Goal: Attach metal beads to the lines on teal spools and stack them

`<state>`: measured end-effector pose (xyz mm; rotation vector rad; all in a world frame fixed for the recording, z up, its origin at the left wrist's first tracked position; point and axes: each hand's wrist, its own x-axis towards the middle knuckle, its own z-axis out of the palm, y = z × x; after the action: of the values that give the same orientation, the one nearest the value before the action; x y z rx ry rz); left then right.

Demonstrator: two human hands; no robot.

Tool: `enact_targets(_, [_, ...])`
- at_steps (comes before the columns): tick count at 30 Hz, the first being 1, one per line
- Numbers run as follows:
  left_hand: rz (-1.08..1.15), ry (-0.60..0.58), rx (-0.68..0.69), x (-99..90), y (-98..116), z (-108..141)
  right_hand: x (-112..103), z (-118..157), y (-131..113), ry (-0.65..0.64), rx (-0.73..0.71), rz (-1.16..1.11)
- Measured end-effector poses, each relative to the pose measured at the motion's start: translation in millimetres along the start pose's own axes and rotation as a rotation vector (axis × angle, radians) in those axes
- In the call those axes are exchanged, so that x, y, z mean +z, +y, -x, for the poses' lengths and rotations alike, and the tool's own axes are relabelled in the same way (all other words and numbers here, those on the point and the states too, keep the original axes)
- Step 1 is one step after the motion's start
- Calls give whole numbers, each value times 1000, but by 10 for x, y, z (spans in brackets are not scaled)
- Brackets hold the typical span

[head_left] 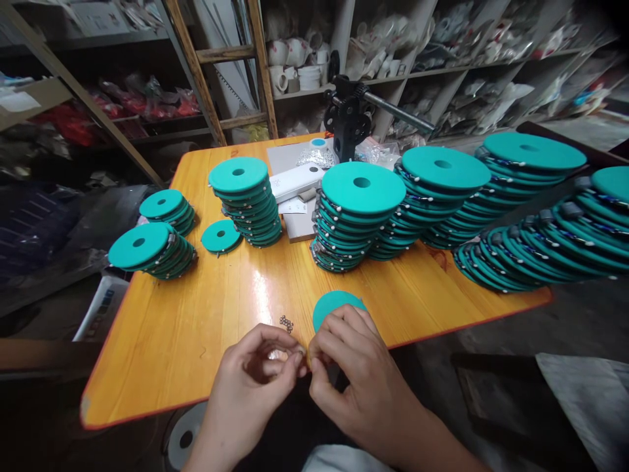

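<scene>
Across the top of the frame runs loaded shelving [345,33], its contents blurred under plastic and cut off by the upper edge. Below it, the orange wooden table [162,341] fills the middle; stacks conceal its right end and the hands cover part of its near edge. At the right, a leaning stack of green discs [535,246] is cut off by the frame. The front stack [362,213], right of centre, partly hides the stack behind it, and the foot of the black stand [348,124] in the upper middle is out of sight.

Both forearms enter from the bottom edge. The right hand [358,367] is turned back upward, fingers bent toward the left of the frame, thumb tucked below the index finger. The left hand [255,380] curls into a loose ring, its thumb and index tips pointing right. The fingertips meet or nearly meet at the lower centre in pinching poses; whether either grips something cannot be told.

The single green disc [335,303] lies flat, face up, just beyond the right hand, whose fingers cover its near part. Left of it sit small dark beads [287,324], their cluster's long axis slanting toward lower right.
</scene>
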<state>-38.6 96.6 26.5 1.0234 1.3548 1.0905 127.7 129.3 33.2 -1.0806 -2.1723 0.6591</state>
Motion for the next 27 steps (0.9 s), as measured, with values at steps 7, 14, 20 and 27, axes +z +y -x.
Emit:
enact_targets(7, [-1, -7, -4, 2, 1, 4, -14, -11, -13, 0, 0, -4])
enact_targets(14, [-91, -65, -8, 9, 46, 6, -7, 6, -1, -19, 1, -18])
enact_targets(20, [-63, -72, 28, 4, 52, 33, -27, 29, 41, -6, -56, -71])
enact_targets(27, [39, -71, 76, 11, 62, 58, 1, 39, 139, 121, -299, -128])
